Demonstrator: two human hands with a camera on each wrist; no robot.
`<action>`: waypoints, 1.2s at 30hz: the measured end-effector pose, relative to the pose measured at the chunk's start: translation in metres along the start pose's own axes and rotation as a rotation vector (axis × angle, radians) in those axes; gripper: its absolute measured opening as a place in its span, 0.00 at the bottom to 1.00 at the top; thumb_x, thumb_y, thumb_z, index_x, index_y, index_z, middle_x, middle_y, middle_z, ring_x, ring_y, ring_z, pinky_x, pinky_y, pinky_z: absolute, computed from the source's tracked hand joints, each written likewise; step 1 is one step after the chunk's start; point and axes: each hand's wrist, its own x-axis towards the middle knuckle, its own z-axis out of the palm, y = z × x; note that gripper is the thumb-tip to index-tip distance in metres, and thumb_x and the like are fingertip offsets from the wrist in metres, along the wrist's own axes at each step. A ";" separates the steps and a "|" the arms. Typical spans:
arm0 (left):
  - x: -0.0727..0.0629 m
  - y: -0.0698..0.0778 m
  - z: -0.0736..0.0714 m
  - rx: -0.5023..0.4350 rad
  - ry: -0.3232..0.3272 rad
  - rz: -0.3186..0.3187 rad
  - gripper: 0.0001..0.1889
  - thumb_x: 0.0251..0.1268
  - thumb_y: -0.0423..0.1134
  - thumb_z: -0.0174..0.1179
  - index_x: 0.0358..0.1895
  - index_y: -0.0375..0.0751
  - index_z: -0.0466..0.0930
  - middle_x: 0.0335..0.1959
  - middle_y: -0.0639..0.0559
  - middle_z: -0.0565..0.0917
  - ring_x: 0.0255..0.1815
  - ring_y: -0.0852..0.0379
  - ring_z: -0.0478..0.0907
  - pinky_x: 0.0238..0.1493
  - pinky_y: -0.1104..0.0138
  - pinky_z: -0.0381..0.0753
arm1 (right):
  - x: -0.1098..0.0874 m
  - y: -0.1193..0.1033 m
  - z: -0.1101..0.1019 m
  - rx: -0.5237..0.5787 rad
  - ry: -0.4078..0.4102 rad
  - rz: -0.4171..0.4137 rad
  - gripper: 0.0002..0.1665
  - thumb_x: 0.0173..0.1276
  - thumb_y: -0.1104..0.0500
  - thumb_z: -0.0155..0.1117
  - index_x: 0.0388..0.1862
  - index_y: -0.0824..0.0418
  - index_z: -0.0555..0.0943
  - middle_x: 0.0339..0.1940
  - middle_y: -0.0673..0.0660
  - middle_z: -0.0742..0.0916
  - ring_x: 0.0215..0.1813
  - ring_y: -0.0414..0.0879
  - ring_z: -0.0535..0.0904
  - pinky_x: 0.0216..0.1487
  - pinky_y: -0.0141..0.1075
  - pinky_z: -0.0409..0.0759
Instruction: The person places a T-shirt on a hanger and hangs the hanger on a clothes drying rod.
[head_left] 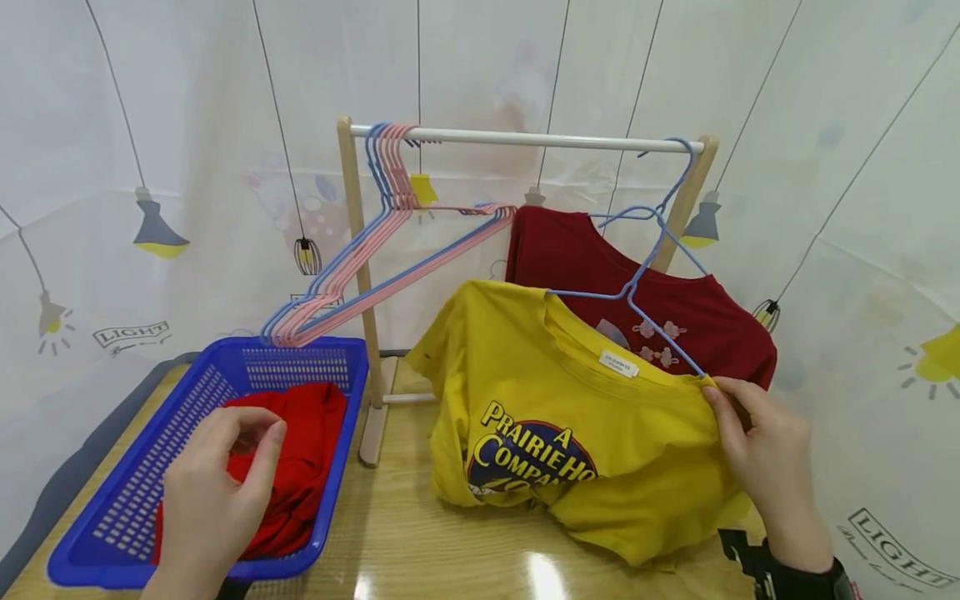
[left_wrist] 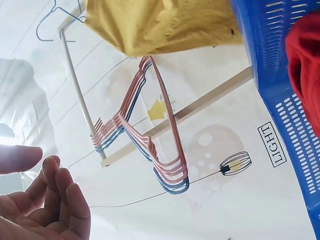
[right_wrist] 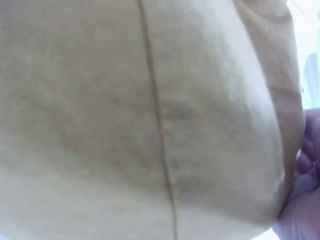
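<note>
My right hand (head_left: pixel 776 454) pinches the shoulder of a yellow T-shirt (head_left: pixel 645 450) at the right end of a blue hanger (head_left: pixel 592 293). This hanger sits inside the shirt's neckline, its hook up in front of the rack. In the right wrist view the shirt's cloth (right_wrist: pixel 100 120) fills most of the picture, with part of the hand at the right edge. My left hand (head_left: pixel 213 492) hovers over a blue basket (head_left: pixel 330 500), fingers loosely bent and nothing between them. Crumpled red cloth (head_left: pixel 300 475) lies in the basket.
A small wooden rack with a white rail (head_left: pixel 510 137) stands on the table (head_left: pixel 405 533). Several pink and blue hangers (head_left: pixel 330 283) hang at its left end. A dark red shirt (head_left: pixel 555 242) hangs at the right, behind the yellow one. A printed curtain (head_left: pixel 225 100) closes the back.
</note>
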 end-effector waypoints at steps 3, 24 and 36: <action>-0.003 0.000 -0.002 0.010 0.009 -0.033 0.06 0.59 0.26 0.68 0.38 0.35 0.83 0.31 0.47 0.81 0.36 0.78 0.64 0.41 0.88 0.64 | 0.003 0.004 0.005 -0.021 0.036 0.010 0.13 0.55 0.74 0.74 0.41 0.71 0.86 0.34 0.68 0.90 0.27 0.42 0.81 0.44 0.08 0.64; -0.015 -0.008 0.003 -0.011 0.047 -0.088 0.04 0.62 0.27 0.66 0.38 0.35 0.83 0.30 0.47 0.81 0.34 0.82 0.64 0.39 0.87 0.66 | 0.059 0.004 0.033 -0.062 0.063 0.210 0.16 0.73 0.60 0.65 0.46 0.75 0.85 0.41 0.72 0.89 0.39 0.68 0.85 0.46 0.06 0.55; -0.020 -0.011 0.009 0.034 -0.016 -0.179 0.03 0.65 0.30 0.66 0.40 0.38 0.83 0.31 0.48 0.82 0.33 0.75 0.66 0.37 0.87 0.65 | 0.086 -0.002 0.045 -0.097 0.079 0.238 0.19 0.76 0.56 0.62 0.48 0.74 0.85 0.42 0.72 0.90 0.39 0.68 0.85 0.40 0.24 0.70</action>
